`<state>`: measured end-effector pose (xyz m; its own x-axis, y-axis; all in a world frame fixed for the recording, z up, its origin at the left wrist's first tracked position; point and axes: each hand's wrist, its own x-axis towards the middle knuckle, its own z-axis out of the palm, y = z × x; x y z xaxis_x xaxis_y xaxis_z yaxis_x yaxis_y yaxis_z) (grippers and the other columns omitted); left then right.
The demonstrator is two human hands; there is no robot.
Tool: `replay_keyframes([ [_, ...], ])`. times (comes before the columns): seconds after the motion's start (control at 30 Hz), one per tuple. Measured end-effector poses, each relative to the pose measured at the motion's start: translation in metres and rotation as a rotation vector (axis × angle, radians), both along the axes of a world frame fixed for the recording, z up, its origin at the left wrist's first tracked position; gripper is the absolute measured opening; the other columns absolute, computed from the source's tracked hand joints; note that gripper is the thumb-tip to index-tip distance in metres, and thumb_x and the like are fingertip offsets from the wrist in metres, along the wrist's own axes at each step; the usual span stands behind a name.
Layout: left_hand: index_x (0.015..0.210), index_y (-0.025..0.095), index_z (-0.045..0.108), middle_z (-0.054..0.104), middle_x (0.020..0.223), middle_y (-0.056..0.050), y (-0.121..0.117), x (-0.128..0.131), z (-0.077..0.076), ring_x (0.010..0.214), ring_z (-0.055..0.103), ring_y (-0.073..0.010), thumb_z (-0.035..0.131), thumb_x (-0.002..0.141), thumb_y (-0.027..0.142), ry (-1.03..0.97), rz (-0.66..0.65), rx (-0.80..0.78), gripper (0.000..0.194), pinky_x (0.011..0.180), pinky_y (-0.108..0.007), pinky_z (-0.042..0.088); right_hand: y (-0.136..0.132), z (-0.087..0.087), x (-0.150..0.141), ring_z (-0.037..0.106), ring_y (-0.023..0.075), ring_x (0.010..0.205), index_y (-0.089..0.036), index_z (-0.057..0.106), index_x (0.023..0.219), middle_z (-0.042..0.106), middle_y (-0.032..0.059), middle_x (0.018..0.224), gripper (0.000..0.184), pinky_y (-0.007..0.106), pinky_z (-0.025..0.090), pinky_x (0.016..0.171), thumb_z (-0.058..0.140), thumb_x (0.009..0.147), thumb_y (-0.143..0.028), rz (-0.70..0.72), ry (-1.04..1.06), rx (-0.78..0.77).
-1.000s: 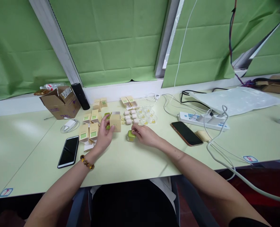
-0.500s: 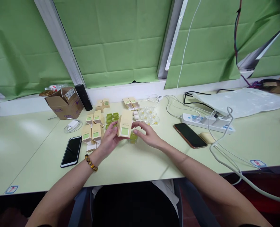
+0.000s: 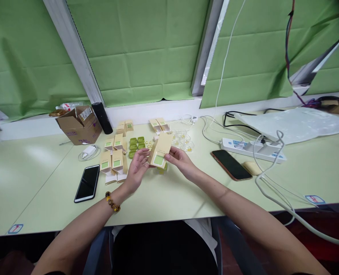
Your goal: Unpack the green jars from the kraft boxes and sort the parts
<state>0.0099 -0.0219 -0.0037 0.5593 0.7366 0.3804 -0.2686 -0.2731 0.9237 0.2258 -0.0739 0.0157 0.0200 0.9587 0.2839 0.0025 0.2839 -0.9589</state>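
probably for steadiness, the right hand pinches the tan box, thumb on its front, tilted above the table; the left hand, loosely curled, is at its lower corner (whether gripping, i can't tell).

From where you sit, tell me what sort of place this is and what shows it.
Probably an office or small workroom: a long pale table runs beneath green blinds, a power strip with things plugged in lies on it, and small cartons are set out in groups.
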Motion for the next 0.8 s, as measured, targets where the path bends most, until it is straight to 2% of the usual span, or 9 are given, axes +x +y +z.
replay_keyframes([
  [0.1,0.148,0.027,0.038,0.056,0.146,-0.016,-0.004,0.0,-0.006,0.14,0.056,-0.0294,0.063,0.102,0.04,0.067,0.088,0.211,0.054,0.117,-0.052,0.049,0.001,-0.003,-0.001,0.072,0.0294,0.108,-0.025,0.071,0.108,0.077,0.0088,0.114,0.058,0.047,0.058,0.099,0.081,0.078,-0.074,-0.018,0.02,0.002],
  [0.23,0.153,0.028,0.033,0.053,0.148,-0.017,-0.01,0.002,-0.007,0.141,0.054,-0.0291,0.062,0.102,0.037,0.118,0.141,0.325,0.059,0.121,-0.053,0.044,0.002,-0.01,-0.004,0.072,0.0285,0.105,-0.025,0.069,0.108,0.076,0.0101,0.117,0.059,0.047,0.058,0.097,0.082,0.078,-0.073,-0.055,-0.018,0.026],
  [0.57,0.153,0.028,0.031,0.054,0.147,-0.016,-0.008,0.002,-0.008,0.138,0.055,-0.0282,0.061,0.103,0.038,0.099,0.094,0.288,0.059,0.12,-0.051,0.044,0.007,-0.017,-0.004,0.071,0.0277,0.106,-0.025,0.066,0.11,0.075,0.0083,0.106,0.062,0.044,0.055,0.097,0.08,0.078,-0.077,-0.107,-0.113,0.066],
  [0.8,0.151,0.03,0.035,0.054,0.146,-0.013,-0.005,0.002,-0.01,0.14,0.052,-0.0289,0.066,0.1,0.036,0.043,0.064,0.222,0.06,0.121,-0.049,0.039,0.007,-0.019,-0.008,0.071,0.0259,0.103,-0.027,0.064,0.107,0.074,0.0069,0.108,0.059,0.042,0.057,0.099,0.086,0.074,-0.071,-0.063,-0.029,0.083],
])
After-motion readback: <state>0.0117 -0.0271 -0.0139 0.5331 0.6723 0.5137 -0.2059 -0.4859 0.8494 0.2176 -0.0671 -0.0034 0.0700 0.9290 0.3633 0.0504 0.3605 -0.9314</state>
